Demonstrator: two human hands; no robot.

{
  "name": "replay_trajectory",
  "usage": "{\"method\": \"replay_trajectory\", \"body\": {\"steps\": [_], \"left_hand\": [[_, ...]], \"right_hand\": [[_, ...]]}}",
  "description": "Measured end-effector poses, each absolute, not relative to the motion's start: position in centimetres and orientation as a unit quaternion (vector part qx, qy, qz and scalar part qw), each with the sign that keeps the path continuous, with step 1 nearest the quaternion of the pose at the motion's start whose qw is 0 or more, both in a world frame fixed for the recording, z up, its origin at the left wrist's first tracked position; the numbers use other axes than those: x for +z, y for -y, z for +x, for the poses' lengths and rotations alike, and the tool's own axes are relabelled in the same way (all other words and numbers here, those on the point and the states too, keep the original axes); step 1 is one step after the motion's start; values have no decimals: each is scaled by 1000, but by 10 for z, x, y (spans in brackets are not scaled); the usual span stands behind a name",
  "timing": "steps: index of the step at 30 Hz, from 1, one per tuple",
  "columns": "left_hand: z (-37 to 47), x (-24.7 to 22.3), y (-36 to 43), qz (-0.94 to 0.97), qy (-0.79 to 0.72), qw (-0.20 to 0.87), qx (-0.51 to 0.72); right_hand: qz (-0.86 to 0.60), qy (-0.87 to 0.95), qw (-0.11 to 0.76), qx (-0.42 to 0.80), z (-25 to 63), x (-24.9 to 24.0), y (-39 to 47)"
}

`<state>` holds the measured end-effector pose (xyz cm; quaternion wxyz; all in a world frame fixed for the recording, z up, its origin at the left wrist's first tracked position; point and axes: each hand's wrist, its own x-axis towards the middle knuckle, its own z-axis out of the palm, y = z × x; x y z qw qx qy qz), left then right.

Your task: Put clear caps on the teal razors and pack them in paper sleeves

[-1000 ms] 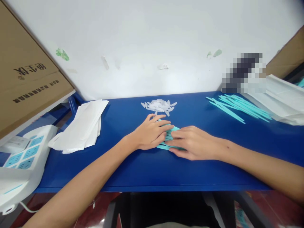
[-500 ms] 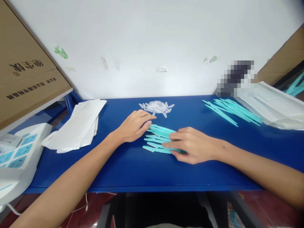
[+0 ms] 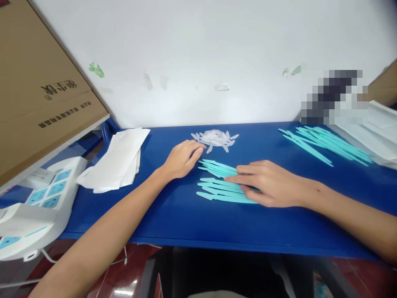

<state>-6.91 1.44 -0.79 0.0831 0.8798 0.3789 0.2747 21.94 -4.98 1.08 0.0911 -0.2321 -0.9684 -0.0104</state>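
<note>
Several turquoise, blade-tipped sticks [image 3: 221, 191] lie side by side on the blue table [image 3: 186, 225], tips to the left. My right hand [image 3: 263, 183] rests over their right ends with its fingers spread, touching them from above. Beside their upper left tips is my left hand [image 3: 183, 158], palm down, fingers slightly apart and holding nothing. Its fingertips are at the near edge of a pile of small translucent white pieces [image 3: 216, 138].
A second bunch of turquoise sticks [image 3: 328, 142] lies at the back right, beside clear plastic bags [image 3: 381, 128]. White sheets [image 3: 119, 159] lie on the left, near a white power strip [image 3: 63, 198] and a cardboard box [image 3: 46, 74]. A white wall [image 3: 186, 49] stands behind.
The view has shifted left. My left hand has drawn away from the stick tips toward the white pieces. The sticks under my right hand now show a gap between an upper and a lower group.
</note>
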Motion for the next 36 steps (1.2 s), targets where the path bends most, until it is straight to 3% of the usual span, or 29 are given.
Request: {"method": "replay_trajectory", "body": {"steps": [36], "left_hand": [[-68,-10,-14,901,-367,79,219]], "right_hand": [[-311,946,94,-22,220,3,40]]}}
